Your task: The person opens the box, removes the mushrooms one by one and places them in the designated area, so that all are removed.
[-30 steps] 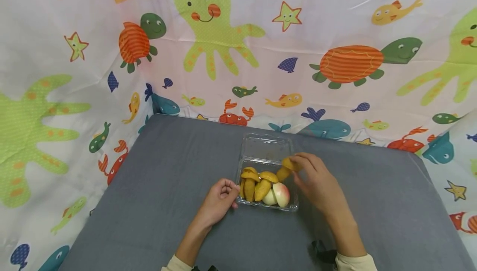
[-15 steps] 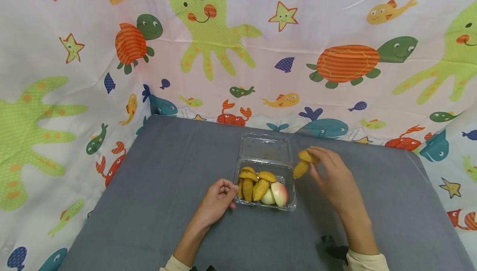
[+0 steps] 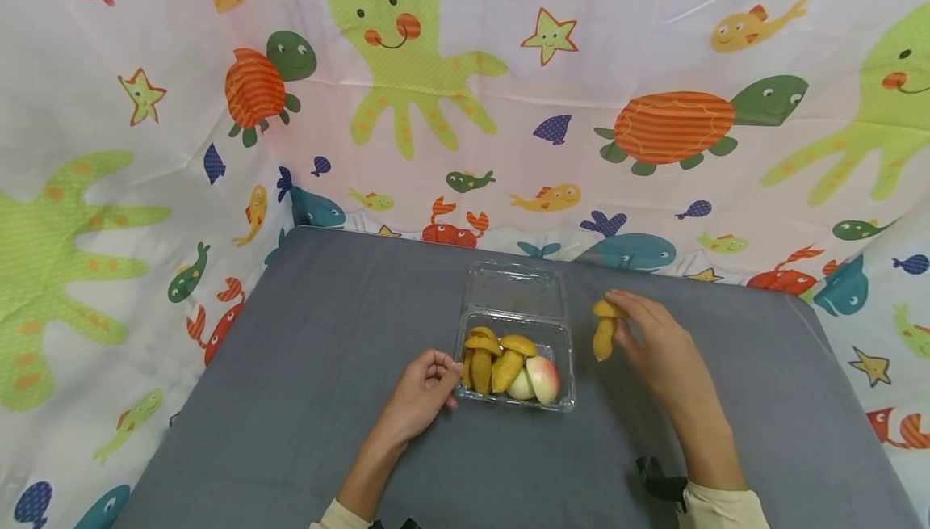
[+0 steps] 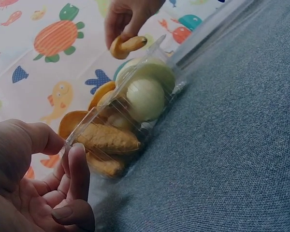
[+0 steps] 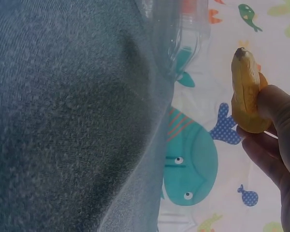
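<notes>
A clear plastic box stands on the grey cloth, its lid folded back behind it. Inside lie several yellow mushrooms on the left and white-and-red fruit pieces on the right. My left hand pinches the box's left rim between thumb and finger, as the left wrist view shows. Right of the box, my right hand holds one yellow mushroom by its cap, stem downward, above the cloth. In the right wrist view that mushroom sits between thumb and fingers.
Grey cloth covers the table. Behind and to the left hangs a white curtain printed with sea animals. A dark strap hangs by the right wrist.
My right hand has lifted the mushroom out from over the box and moved it right; its stem now points more straight down. My left hand stays at the rim.
</notes>
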The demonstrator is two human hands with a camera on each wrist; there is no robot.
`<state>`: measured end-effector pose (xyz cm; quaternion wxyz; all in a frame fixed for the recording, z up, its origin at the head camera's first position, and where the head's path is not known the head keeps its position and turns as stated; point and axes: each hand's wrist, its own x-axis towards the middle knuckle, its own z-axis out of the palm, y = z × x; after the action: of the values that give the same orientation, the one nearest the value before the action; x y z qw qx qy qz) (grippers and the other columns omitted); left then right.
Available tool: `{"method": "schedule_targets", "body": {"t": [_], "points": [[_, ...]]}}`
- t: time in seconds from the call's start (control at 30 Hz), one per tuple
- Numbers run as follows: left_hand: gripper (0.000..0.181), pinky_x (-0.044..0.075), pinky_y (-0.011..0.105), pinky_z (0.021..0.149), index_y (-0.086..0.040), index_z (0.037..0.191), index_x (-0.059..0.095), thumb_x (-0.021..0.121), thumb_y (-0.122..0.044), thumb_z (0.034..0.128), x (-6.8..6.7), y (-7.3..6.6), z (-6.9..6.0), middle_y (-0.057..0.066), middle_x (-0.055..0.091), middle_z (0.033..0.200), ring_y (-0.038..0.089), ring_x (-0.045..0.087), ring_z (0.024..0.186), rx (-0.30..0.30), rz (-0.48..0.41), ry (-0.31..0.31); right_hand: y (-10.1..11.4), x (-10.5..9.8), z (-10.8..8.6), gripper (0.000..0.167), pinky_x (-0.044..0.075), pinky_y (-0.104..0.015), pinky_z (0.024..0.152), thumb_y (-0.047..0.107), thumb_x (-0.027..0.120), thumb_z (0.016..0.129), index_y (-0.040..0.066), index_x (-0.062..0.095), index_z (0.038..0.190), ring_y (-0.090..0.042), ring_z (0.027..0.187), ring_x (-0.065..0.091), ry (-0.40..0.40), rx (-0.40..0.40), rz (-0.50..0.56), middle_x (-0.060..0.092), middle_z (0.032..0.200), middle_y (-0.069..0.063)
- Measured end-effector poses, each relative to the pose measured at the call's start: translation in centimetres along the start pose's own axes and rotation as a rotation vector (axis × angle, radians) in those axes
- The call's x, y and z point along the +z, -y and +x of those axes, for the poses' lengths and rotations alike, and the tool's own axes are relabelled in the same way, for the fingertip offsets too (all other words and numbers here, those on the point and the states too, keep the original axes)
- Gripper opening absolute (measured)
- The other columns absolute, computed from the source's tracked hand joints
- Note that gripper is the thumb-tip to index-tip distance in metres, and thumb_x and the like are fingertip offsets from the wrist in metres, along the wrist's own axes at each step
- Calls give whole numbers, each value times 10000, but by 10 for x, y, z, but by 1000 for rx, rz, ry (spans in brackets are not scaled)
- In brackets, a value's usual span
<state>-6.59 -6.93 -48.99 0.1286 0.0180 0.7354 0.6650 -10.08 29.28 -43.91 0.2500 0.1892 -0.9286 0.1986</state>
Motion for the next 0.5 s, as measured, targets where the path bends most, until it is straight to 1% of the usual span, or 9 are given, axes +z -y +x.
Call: {"method": "schedule_targets", "body": {"t": [0.07, 0.17, 0.23, 0.37, 0.43, 0.5], "points": [[203, 564, 322, 709, -11, 1108, 617, 671, -198, 1049, 0, 0, 0, 105, 666, 939, 186, 677, 678, -3, -5, -1, -2, 1, -1, 538, 532, -528, 987, -124, 819, 824, 12, 682, 1327, -357, 1209, 662, 12, 0, 3, 699, 1321, -151], [195, 548, 299, 691, -13, 1102, 620, 685, -186, 1038, 0, 0, 0, 102, 666, 932, 179, 670, 670, -16, -13, -8, -2, 1, -1, 532, 540, -563, 982, -117, 818, 834, 10, 672, 1330, -370, 1197, 661, 55, 18, 20, 696, 1310, -161], [192, 540, 292, 675, -8, 1105, 623, 685, -175, 1034, 0, -1, 0, 101, 670, 934, 180, 667, 668, -16, -19, -13, -2, 2, 0, 522, 543, -586, 977, -106, 814, 849, 14, 665, 1334, -376, 1187, 662, 101, 47, 30, 694, 1301, -166], [196, 514, 268, 647, -14, 1100, 626, 692, -185, 1031, 0, -3, 0, 99, 664, 914, 189, 669, 662, -17, -15, -25, -2, 3, 5, 465, 530, -619, 994, -67, 786, 896, 16, 658, 1336, -401, 1189, 653, 213, 130, 47, 684, 1305, -187], [196, 512, 267, 647, -15, 1099, 626, 689, -189, 1034, 0, -2, 0, 99, 662, 911, 199, 672, 662, -13, -10, -22, -2, 3, 7, 439, 523, -624, 1005, -48, 773, 914, 10, 659, 1334, -412, 1195, 649, 256, 157, 46, 683, 1308, -196], [191, 520, 274, 665, -22, 1094, 627, 691, -193, 1037, 0, -2, 1, 95, 660, 911, 207, 675, 669, -20, -2, -9, -4, 4, 8, 420, 524, -626, 999, -35, 764, 923, 4, 662, 1328, -417, 1182, 654, 285, 168, 37, 686, 1299, -203]]}}
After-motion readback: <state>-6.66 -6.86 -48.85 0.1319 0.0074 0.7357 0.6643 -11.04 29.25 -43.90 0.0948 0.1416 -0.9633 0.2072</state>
